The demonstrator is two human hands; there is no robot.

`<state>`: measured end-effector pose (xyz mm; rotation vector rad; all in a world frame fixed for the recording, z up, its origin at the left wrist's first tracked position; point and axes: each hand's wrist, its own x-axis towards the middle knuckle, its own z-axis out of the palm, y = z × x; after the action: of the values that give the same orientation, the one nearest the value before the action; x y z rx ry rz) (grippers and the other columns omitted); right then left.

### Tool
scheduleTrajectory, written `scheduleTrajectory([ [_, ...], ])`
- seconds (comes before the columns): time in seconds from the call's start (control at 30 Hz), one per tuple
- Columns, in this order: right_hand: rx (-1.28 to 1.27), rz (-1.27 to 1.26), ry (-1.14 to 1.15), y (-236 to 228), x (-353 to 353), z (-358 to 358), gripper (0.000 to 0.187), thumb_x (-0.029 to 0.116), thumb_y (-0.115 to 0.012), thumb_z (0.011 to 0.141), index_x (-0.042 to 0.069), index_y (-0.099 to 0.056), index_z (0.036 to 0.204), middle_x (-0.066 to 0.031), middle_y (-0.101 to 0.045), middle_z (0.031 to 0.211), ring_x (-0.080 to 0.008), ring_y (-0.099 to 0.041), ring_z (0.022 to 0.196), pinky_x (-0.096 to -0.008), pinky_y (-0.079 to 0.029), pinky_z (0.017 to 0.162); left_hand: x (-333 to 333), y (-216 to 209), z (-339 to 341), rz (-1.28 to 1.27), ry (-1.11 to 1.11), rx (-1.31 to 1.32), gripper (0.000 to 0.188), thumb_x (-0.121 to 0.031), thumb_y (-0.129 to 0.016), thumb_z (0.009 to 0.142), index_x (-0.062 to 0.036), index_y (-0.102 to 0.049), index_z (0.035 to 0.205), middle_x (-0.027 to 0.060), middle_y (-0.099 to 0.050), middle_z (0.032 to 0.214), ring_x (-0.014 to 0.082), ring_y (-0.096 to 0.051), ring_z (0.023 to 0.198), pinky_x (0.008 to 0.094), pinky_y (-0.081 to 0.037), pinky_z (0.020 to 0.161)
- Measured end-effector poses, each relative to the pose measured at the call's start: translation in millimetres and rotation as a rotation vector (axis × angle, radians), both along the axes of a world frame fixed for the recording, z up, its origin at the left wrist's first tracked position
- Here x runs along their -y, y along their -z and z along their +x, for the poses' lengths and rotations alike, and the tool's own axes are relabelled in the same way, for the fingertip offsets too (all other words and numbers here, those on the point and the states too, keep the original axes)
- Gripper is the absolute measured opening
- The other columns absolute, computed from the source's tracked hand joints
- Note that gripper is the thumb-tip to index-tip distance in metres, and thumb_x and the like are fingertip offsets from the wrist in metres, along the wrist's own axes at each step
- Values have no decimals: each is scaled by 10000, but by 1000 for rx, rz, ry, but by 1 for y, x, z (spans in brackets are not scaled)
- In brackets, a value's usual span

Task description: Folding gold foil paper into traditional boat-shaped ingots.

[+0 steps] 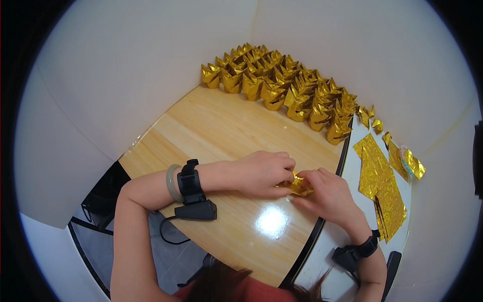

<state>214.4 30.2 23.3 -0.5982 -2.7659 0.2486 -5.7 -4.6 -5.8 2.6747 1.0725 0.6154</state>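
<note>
A partly folded piece of gold foil paper (pixel 300 186) lies low over the wooden table, between my two hands. My left hand (pixel 265 175) grips its left side, fingers curled and thumb pressed along it. From the right, my right hand (pixel 329 195) pinches the other side with thumb and fingers. Much of the foil is hidden by my fingers. Beyond my hands, several rows of folded gold paper ingots (pixel 274 93) stand close together at the far side of the table.
On the white surface at the right lies a stack of flat gold foil sheets (pixel 377 168). Small gold pieces (pixel 377 125) and a beaded band (pixel 405 160) sit beside the wall. A dark edge strip (pixel 314 234) divides the wooden table (pixel 201 128) from that surface. White walls (pixel 136 65) enclose the far sides.
</note>
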Motion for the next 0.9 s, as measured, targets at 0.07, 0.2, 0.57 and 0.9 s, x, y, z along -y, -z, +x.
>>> scheduleTrajectory([
  [0.07,-1,-9,50,7,-2,0,319,214,-701,757,80,-573,1017,-75,-613,784,-262,-604,737,-371,-490,642,1,-1,0,-11,-21,4,273,-304,-665,814,-57,-642,929,75,-563,918,250,-560,898,362,-492,728],
  [0.2,-105,-285,165,12,-10,5,213,161,-663,823,73,-583,1000,-98,-648,790,-270,-633,707,-358,-507,629,-4,-3,-2,-95,-90,84,249,-282,-640,841,-54,-644,941,90,-594,891,270,-577,877,380,-484,730],
  [0.57,-236,-478,316,25,-20,1,176,77,-635,841,11,-589,998,-113,-648,760,-226,-654,675,-313,-511,619,-23,13,-3,-461,-280,516,192,-137,-657,813,-6,-621,949,139,-651,829,301,-633,765,357,-493,704],
  [0.9,-98,-130,173,25,-25,7,380,198,-644,855,6,-547,1168,-186,-547,1207,-296,-567,1084,-384,-465,893,-23,15,-6,50,-107,181,132,-103,-692,775,-114,-718,904,35,-600,967,239,-530,952,354,-452,839],
])
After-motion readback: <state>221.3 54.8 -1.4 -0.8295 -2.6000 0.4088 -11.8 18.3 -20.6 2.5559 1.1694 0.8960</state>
